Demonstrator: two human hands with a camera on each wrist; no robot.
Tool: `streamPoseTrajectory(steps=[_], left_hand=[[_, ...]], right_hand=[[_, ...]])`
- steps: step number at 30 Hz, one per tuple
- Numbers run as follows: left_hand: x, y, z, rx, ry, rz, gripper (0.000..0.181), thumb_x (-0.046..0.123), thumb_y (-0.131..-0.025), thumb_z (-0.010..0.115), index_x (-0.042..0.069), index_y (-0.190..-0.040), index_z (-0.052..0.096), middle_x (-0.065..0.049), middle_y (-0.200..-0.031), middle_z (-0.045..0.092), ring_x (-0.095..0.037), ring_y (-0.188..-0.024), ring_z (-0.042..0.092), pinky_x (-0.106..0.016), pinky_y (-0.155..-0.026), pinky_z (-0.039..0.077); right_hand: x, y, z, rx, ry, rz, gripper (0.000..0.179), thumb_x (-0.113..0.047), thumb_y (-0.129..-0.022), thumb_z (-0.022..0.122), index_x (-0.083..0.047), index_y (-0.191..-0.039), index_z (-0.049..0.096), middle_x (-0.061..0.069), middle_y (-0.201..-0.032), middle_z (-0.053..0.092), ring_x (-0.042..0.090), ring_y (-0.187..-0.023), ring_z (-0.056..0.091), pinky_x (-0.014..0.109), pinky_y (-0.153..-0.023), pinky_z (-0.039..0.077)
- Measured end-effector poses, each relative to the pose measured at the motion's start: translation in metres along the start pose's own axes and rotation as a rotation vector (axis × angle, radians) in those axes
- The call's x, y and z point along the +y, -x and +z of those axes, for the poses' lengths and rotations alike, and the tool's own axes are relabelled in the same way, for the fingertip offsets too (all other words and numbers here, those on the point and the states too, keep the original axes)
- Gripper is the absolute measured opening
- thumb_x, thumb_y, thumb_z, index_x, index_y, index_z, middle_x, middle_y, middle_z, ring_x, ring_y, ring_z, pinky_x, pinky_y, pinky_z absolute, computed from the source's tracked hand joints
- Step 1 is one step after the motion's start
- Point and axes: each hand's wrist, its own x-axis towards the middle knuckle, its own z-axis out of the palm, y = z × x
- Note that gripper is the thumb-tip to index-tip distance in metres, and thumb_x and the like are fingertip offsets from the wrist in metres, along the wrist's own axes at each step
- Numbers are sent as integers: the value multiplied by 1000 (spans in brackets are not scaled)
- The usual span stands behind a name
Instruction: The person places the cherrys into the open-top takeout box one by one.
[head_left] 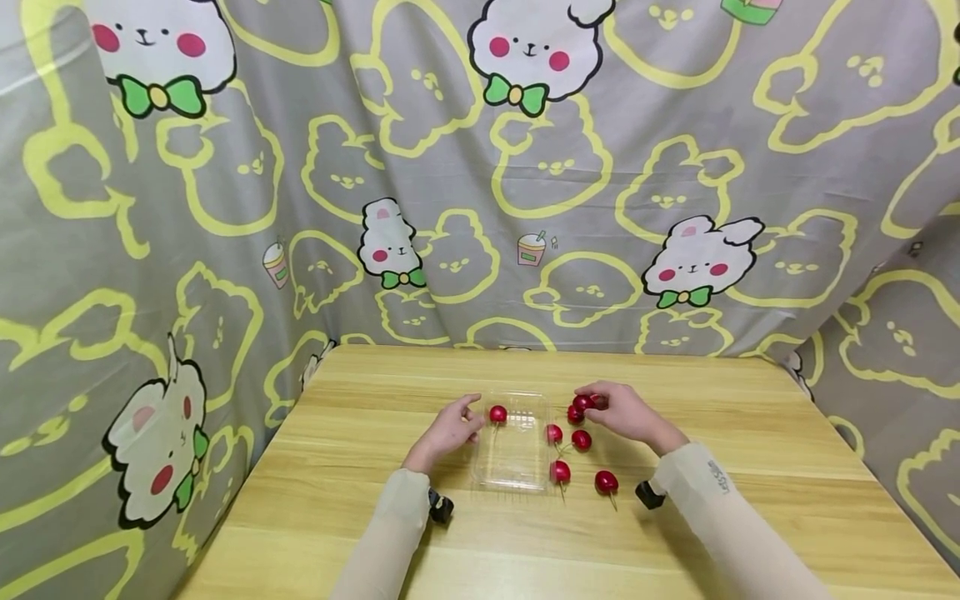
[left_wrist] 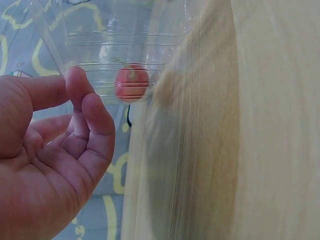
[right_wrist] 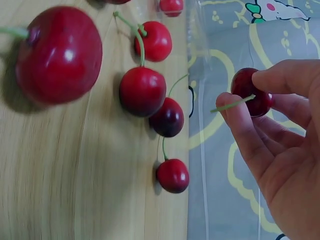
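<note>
A clear plastic box lies on the table with one red cherry inside. My left hand is at the box's left side, thumb and fingertip pinching close at its rim in the left wrist view. Raised off the table, a dark red cherry with a green stem is pinched by my right hand. Behind it shows a brighter red patch, partly covered by the fingers. Right of the box are several cherries with stems, among them one front cherry and one middle cherry.
The wooden table reaches back to a patterned grey curtain that also closes off both sides. A small black camera is strapped to the left wrist, and another black camera to the right.
</note>
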Motion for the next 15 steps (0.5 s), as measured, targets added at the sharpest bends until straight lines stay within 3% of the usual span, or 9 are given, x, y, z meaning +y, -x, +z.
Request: streamPoseTrajectory(steps=[5,6,9,15], left_hand=[[-1,-2,-1,-3,-7,-8,54,5,-96,53,-5,-144,31,-12,-85,54,-33,-71,64,-40,-65,53],[-6,-5,0,-3,-16,-10,54,6,-96,54,-3,-144,31,-9,-84,55,-29,-70,64,-37,-63,53],[-7,-5,0,-5,-25,-12,54,8,-96,54,-3,-145,31,-9,-84,55,-28,-70,64,-35,-63,54],[-7,-3,0,-7,-19,-12,54,8,-97,53,-3,-145,31,-8,-84,54,-26,-70,64,-35,-62,53]], right_hand=[[-10,-3,4,-13,-75,55,34,-8,-86,67,-1,-118,62,3,-89,65,21,-75,62,29,-61,52],[-13,-4,5,-13,-76,62,33,-9,-86,68,-2,-117,62,2,-88,64,20,-74,62,30,-60,51],[-19,-6,8,-15,-73,52,30,-12,-85,70,-4,-113,64,2,-92,64,15,-73,60,30,-60,51],[-29,-10,16,-37,-100,7,30,-16,-86,70,-7,-114,63,7,-101,63,16,-77,59,29,-63,52]])
